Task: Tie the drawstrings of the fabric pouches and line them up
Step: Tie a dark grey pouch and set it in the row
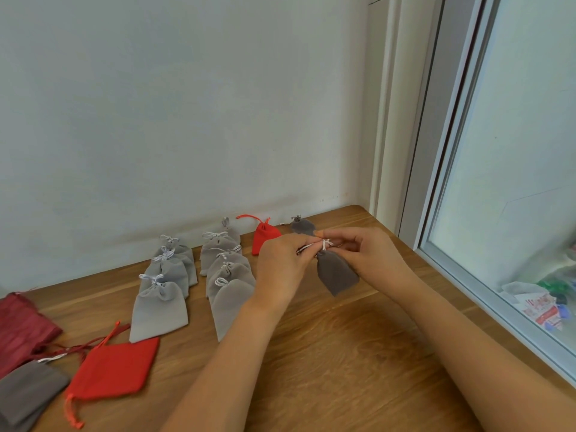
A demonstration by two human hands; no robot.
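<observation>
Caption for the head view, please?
Left hand and right hand tie the drawstring of a dark grey pouch beside rows of tied pouches.

Nothing readable here, honestly. The only print anywhere is some red marking on a white packet (542, 310) lying behind the window glass (514, 151) at the right (way too blurred to make out a single letter or number).

The wooden table (327, 353) carries two columns of light grey pouches (159, 310) at eleven o'clock. A small red pouch (263, 236) and a dark grey pouch (302, 226) lie at twelve. At eight lie a flat red pouch (115, 366), a brown-grey pouch (28, 391) and a maroon pouch (21, 328).
</observation>
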